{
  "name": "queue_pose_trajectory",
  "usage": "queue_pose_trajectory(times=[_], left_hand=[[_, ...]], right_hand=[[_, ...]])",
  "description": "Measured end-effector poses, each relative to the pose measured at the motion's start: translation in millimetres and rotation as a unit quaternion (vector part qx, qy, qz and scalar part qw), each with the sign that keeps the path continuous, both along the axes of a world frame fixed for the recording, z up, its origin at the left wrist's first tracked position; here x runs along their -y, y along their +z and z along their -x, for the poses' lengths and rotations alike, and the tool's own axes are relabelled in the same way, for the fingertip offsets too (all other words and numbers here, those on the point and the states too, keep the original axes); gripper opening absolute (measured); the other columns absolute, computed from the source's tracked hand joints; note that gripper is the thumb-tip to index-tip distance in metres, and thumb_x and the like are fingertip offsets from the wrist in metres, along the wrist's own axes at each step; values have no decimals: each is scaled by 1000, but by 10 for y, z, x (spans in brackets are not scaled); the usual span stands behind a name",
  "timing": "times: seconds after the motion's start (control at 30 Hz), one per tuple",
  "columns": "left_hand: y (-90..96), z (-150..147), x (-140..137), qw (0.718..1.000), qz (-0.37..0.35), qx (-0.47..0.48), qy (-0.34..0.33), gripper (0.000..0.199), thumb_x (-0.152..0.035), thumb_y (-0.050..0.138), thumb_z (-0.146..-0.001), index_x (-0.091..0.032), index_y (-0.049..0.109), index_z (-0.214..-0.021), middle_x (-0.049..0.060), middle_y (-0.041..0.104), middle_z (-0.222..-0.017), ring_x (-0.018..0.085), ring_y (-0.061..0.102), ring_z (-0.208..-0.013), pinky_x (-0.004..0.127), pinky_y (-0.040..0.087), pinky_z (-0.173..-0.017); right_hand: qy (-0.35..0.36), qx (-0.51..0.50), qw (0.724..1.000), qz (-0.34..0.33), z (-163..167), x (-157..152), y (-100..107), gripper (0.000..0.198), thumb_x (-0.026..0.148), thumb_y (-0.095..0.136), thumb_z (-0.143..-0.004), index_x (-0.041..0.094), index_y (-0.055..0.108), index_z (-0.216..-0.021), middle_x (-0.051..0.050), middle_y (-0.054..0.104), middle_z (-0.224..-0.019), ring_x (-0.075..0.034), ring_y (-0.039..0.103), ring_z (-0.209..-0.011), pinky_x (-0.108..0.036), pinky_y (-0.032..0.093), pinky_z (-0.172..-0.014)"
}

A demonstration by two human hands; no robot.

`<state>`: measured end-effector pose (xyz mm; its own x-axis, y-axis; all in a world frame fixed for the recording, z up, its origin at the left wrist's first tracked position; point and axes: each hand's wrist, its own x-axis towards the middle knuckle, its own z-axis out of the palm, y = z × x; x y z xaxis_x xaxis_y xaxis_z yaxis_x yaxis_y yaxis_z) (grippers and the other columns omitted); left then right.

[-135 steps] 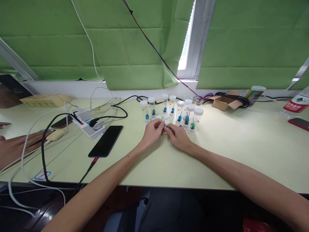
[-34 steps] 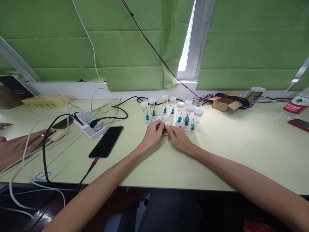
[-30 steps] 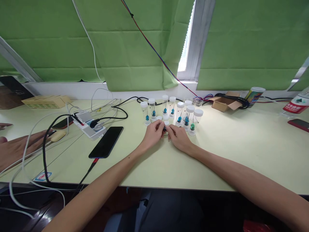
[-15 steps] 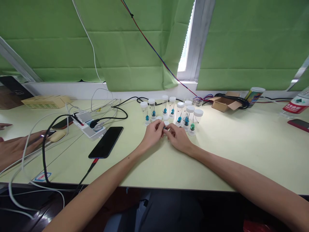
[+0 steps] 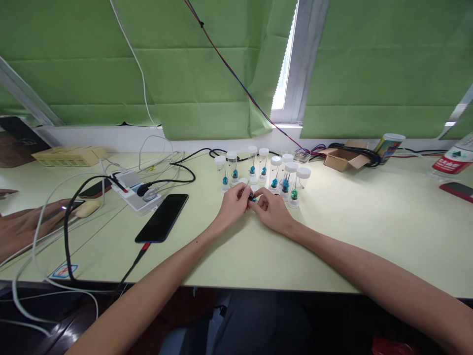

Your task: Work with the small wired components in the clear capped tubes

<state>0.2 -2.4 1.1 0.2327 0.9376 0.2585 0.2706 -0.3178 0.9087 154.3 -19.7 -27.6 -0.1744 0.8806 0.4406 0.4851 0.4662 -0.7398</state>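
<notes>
My left hand (image 5: 235, 203) and my right hand (image 5: 272, 209) meet above the table, their fingertips pinched on a small black and blue part (image 5: 252, 197). Fingers cover most of this part, so its kind cannot be made out. Around it stand several clear tubes with white caps, each with a small blue piece and a thin wire inside. One tube (image 5: 232, 166) is beyond my left hand. To the right, close by my right hand, a tube (image 5: 295, 190) contains a green piece. White lids (image 5: 253, 181) show just behind my fingers.
Left of my arms lie a black phone (image 5: 162, 218) on a cable and a white power strip (image 5: 136, 195) with tangled cords. A co-worker's hand (image 5: 35, 227) rests at the far left. An open cardboard box (image 5: 342, 159), a can (image 5: 389, 147) and a bottle (image 5: 454, 160) stand at right.
The small part has turned slightly between my fingertips, and more of its black and blue shows. My right fingers have shifted a little; the tubes have stayed put.
</notes>
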Motion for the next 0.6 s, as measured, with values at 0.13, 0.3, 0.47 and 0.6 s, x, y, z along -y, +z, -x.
queue_pose_trajectory(times=[0.13,0.3,0.47,0.6], left_hand=[[2,-1,1,1000,2,-1,-3,28,-42,49,-93,-20,56,-77,-3,52,-58,12,50,-51,26,38,-52],[4,-1,3,1000,2,-10,-6,29,-43,48,-93,-20,56,-78,-3,51,-56,12,49,-51,26,38,-52],[1,3,-7,1000,0,-18,-12,31,-44,47,-94,-20,55,-77,-3,50,-56,12,49,-51,26,38,-54],[-9,10,-17,999,-10,-31,-11,31,-43,46,-95,-20,53,-75,-3,49,-55,12,48,-52,27,38,-54]], right_hand=[[5,-2,1000,-8,-3,-4,-4,14,34,59,-90,22,56,-96,5,62,-60,-13,53,-53,-26,39,-59],[6,15,1000,-14,-2,-5,8,12,33,54,-93,21,57,-92,3,62,-62,-14,54,-55,-26,37,-59],[10,19,1000,-19,1,-4,11,11,30,52,-94,21,56,-90,3,62,-62,-14,54,-55,-26,38,-61],[20,25,999,-19,1,8,17,13,28,50,-95,21,54,-85,2,63,-65,-14,54,-57,-26,37,-61]])
